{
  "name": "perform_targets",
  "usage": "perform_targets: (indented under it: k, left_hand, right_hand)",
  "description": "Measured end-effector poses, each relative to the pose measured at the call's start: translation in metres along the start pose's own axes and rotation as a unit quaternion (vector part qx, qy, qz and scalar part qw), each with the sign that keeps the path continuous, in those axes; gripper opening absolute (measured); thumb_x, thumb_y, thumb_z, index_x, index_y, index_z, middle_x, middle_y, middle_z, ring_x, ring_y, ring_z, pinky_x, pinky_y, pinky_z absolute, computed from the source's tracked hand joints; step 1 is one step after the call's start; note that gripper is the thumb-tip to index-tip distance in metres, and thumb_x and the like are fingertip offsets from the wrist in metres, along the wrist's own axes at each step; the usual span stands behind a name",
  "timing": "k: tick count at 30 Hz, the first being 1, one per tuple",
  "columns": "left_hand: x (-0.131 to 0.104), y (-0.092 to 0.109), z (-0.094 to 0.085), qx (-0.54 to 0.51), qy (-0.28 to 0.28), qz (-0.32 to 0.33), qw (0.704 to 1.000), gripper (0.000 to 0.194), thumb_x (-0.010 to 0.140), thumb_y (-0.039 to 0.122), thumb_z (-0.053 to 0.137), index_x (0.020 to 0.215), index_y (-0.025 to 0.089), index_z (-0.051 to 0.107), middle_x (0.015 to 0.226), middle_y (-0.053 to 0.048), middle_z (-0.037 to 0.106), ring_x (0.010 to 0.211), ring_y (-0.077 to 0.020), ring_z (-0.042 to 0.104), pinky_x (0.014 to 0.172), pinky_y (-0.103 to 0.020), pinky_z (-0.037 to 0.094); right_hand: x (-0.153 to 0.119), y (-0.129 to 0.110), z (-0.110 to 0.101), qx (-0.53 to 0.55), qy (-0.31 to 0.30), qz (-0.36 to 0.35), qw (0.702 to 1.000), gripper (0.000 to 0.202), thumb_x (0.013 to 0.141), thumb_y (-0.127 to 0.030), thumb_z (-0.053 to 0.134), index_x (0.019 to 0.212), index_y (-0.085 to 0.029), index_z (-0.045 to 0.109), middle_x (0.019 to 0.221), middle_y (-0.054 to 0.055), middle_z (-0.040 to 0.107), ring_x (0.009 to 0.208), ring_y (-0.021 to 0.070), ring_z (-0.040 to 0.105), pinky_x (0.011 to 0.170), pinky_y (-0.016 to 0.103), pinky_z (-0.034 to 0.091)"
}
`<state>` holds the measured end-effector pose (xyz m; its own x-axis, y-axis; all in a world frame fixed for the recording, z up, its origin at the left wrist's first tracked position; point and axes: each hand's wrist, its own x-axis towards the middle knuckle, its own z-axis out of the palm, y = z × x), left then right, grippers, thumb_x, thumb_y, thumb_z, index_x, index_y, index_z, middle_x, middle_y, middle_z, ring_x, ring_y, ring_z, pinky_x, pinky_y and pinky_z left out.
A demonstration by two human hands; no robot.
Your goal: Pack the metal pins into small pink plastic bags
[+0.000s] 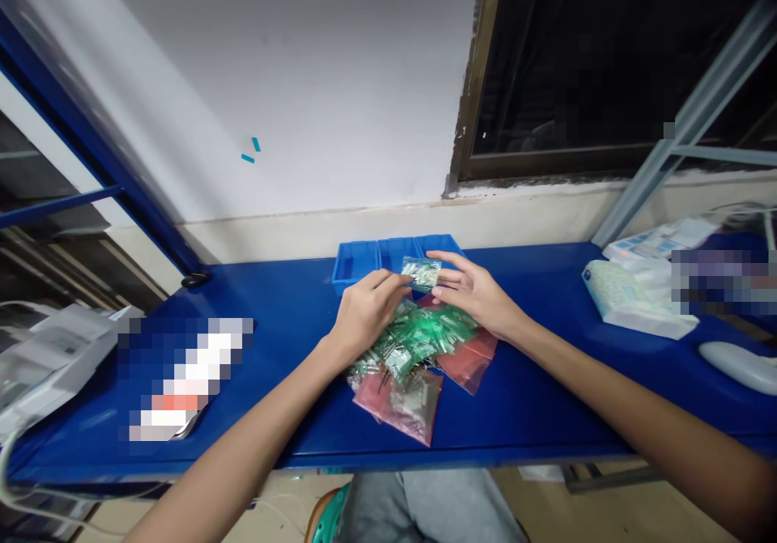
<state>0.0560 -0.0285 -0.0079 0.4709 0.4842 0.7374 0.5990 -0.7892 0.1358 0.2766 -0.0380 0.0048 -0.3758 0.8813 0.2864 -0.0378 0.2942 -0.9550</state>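
Observation:
A small clear bag [421,273] with pale pieces inside is held up between my two hands, in front of the blue bins [357,263]. My left hand [369,310] pinches its left edge, and my right hand [472,286] grips its right edge between the fingers. Below them a pile of small clear and green bags [425,334] lies on the blue table [279,300]. A pink bag [404,405] with something grey in it is at the front of the pile, and a red bag [469,358] lies at its right side.
White equipment [54,365] with cables stands at the left, near a partly blurred flat object [206,365]. A soft tissue pack [637,296] and a grey-white rounded object [740,366] are at the right. Behind the table is a wall.

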Motion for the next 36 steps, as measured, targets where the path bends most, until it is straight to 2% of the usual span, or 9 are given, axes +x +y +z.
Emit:
perform_targets:
  k: [5,12,16,21,27,29,32,34,36]
  left_hand:
    - [0.002,-0.011,-0.004,0.013,0.048,-0.034,0.998,0.016,0.101,0.024,0.052,0.102,0.018,0.067,0.095,-0.004,0.070,0.090,-0.0157,0.065,0.078,-0.028,0.053]
    - [0.005,-0.038,-0.019,0.072,0.111,-0.113,0.985,0.012,0.097,0.024,0.058,0.095,0.019,0.068,0.091,-0.003,0.071,0.080,-0.0151,0.066,0.066,-0.025,0.048]
    - [0.005,-0.044,-0.019,0.055,0.110,-0.104,0.987,0.011,0.097,0.023,0.058,0.095,0.019,0.068,0.090,-0.003,0.071,0.077,-0.0150,0.065,0.067,-0.026,0.049]
    - [0.005,-0.024,-0.012,-0.021,0.055,-0.027,0.998,0.011,0.098,0.023,0.056,0.098,0.018,0.066,0.091,-0.004,0.070,0.083,-0.0150,0.065,0.073,-0.027,0.052]
    - [0.004,0.006,-0.006,-0.101,-0.013,0.030,0.994,0.015,0.100,0.022,0.052,0.112,0.019,0.060,0.103,-0.006,0.070,0.095,-0.0160,0.066,0.083,-0.031,0.055]
    - [0.004,0.006,-0.006,-0.094,-0.032,0.010,0.995,0.021,0.100,0.023,0.050,0.120,0.018,0.056,0.110,-0.008,0.069,0.099,-0.0179,0.066,0.085,-0.034,0.056]
    - [0.004,-0.002,-0.007,-0.060,-0.033,-0.024,0.997,0.031,0.099,0.023,0.049,0.129,0.016,0.049,0.115,-0.012,0.067,0.104,-0.0208,0.065,0.084,-0.035,0.057]
    - [0.004,-0.009,-0.007,-0.036,-0.029,-0.037,0.998,0.034,0.098,0.022,0.048,0.132,0.015,0.047,0.113,-0.011,0.068,0.103,-0.0207,0.066,0.082,-0.034,0.057]
    - [0.004,-0.016,-0.007,-0.015,-0.036,-0.048,0.998,0.036,0.098,0.021,0.048,0.134,0.015,0.046,0.110,-0.010,0.070,0.099,-0.0204,0.066,0.081,-0.035,0.057]
  right_hand:
    - [-0.001,0.007,0.001,-0.146,0.017,-0.064,0.987,0.059,0.086,-0.025,0.065,0.141,-0.029,0.043,0.132,0.011,0.061,0.120,0.0258,0.060,0.089,0.041,0.058]
    - [-0.001,0.009,-0.001,-0.343,0.055,-0.131,0.928,0.028,0.088,-0.018,0.059,0.114,-0.023,0.064,0.113,0.007,0.069,0.098,0.0217,0.067,0.082,0.037,0.057]
    - [-0.001,0.007,-0.001,-0.373,0.057,-0.134,0.916,0.023,0.089,-0.020,0.058,0.111,-0.021,0.067,0.108,0.006,0.071,0.091,0.0192,0.069,0.082,0.035,0.056]
    - [-0.002,0.004,-0.001,-0.359,0.068,-0.128,0.922,0.048,0.089,-0.023,0.060,0.137,-0.024,0.054,0.108,0.005,0.073,0.091,0.0185,0.069,0.078,0.032,0.056]
    - [-0.004,-0.002,-0.002,-0.412,0.091,-0.119,0.899,0.025,0.092,-0.027,0.058,0.112,-0.026,0.072,0.097,0.002,0.077,0.066,0.0166,0.066,0.069,0.033,0.054]
    - [-0.001,0.000,-0.009,-0.428,0.127,-0.123,0.886,0.027,0.092,-0.027,0.057,0.114,-0.027,0.072,0.102,0.002,0.076,0.070,0.0184,0.067,0.074,0.037,0.055]
    - [0.007,0.008,-0.024,-0.458,0.177,-0.139,0.860,0.033,0.094,-0.027,0.054,0.123,-0.025,0.069,0.115,0.007,0.072,0.097,0.0259,0.067,0.091,0.046,0.051]
    - [0.012,0.016,-0.033,-0.485,0.172,-0.136,0.847,0.038,0.094,-0.029,0.054,0.130,-0.023,0.064,0.122,0.010,0.069,0.114,0.0309,0.060,0.098,0.053,0.046]
    - [0.015,0.022,-0.038,-0.523,0.141,-0.120,0.832,0.042,0.095,-0.032,0.053,0.135,-0.023,0.060,0.124,0.011,0.068,0.118,0.0335,0.057,0.097,0.055,0.044]
